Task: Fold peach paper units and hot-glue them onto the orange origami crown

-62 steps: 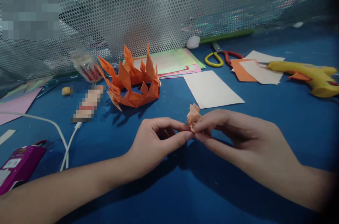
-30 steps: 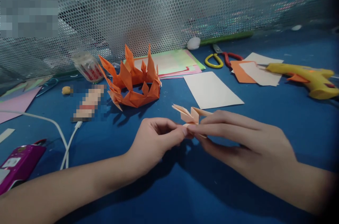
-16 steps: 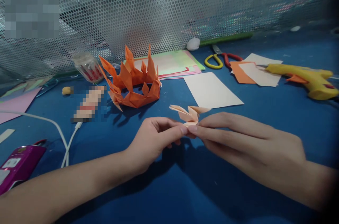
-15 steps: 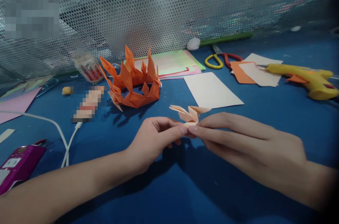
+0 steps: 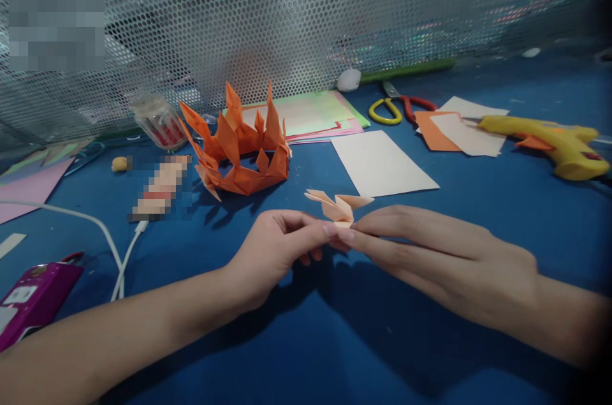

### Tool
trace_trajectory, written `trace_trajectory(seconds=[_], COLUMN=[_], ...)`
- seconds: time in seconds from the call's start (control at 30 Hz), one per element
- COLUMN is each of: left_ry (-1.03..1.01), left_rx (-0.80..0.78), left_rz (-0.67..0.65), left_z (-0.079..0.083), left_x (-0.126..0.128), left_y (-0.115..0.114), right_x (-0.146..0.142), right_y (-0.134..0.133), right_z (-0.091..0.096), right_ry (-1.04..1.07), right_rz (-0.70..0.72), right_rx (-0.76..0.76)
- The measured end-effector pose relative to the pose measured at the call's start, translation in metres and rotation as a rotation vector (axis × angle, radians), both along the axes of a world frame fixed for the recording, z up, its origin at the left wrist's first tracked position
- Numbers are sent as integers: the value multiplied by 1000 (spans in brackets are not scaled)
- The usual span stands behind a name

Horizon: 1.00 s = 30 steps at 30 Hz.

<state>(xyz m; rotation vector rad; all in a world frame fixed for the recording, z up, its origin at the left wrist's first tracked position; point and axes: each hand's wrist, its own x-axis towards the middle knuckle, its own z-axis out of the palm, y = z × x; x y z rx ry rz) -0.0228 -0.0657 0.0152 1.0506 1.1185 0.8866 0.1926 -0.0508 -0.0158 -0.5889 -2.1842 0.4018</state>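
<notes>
A small peach-coloured folded paper piece (image 5: pixel 340 207), with pointed ends sticking out to the left and right, is held above the blue table. My left hand (image 5: pixel 282 239) pinches its lower left part between thumb and fingers. From the other side, my right hand (image 5: pixel 444 258) pinches the lower edge, its thumb tip close to the left thumb. Fingers hide the underside of the piece. Beyond my hands stands a ring of orange folded paper (image 5: pixel 243 162) with tall points, like a crown. A cream paper sheet (image 5: pixel 385 166) lies just behind the folded piece.
Scissors (image 5: pixel 386 110) with yellow and red handles lie at the back. A yellow glue gun (image 5: pixel 549 140) rests at right beside paper pieces (image 5: pixel 437 131). A jar (image 5: pixel 160 121), white cable (image 5: pixel 102 226) and purple device (image 5: pixel 41 293) are at left. Perforated metal (image 5: pixel 215 16) borders the back.
The right point of the folded paper has swung slightly up and left. My right hand has shifted a little to the left; my left hand is nearly still.
</notes>
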Motion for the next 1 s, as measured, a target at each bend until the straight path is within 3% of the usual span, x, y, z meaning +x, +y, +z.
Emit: trace_trajectory(seconds=[0.13, 0.2, 0.37, 0.43, 0.77, 1.0], left_ry=[26, 36, 75, 74, 63, 66], left_rx=[-4, 7, 63, 67, 138, 118], left_rz=[28, 39, 81, 88, 101, 117], left_z=[0, 0, -4, -5, -6, -8], left_x=[1, 1, 1, 2, 6, 5], left_y=[-1, -1, -3, -4, -7, -6], right_x=[-5, -8, -17, -20, -24, -25], right_y=[7, 9, 9, 8, 10, 8], right_z=[13, 19, 20, 19, 15, 16], right_ry=[-45, -13, 144, 176, 159, 197], right_rz=[75, 65, -108, -137, -102, -77], right_rx=[133, 108, -454, -608, -967, -963])
